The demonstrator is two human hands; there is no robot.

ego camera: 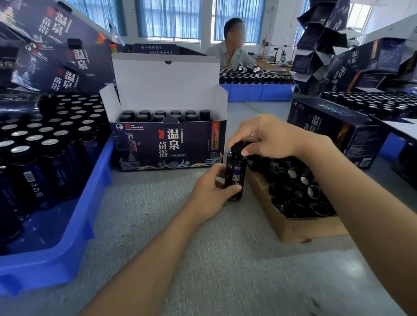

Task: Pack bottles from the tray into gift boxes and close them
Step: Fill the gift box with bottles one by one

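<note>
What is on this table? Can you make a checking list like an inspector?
Surface: grey table.
Job's things: bottle, upright between both hands; open gift box, flap up, bottles inside; blue tray at left holding many bottles.
Clutter: cardboard box of loose black caps at right; stacked gift boxes behind the tray.
Grippers: left hand holds the bottle's body; right hand pinches its top.
Cables: nothing seen.
Surroundings: another person behind; windows with blue blinds.
</note>
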